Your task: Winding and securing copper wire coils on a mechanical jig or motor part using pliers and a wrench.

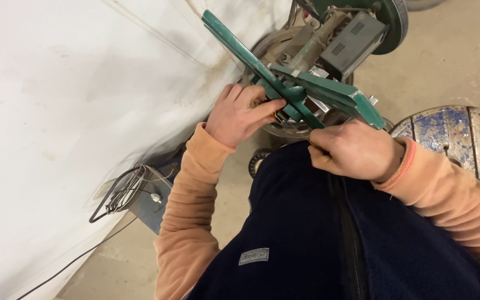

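Gripping the green frame [306, 91] from both sides: left hand [240, 114] has fingers curled on its crossing bars, right hand [354, 150] sits fisted just below its right bar, contents hidden. Motor [351, 39] behind frame.

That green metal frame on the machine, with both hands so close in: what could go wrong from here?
1. The left hand has its fingers tucked beside the green frame, against the round metal housing; they could get pinched if the frame shifts.
2. The right hand sits just under the frame's end, which could slip down onto it.
3. Loose cables on the floor could snag a foot.
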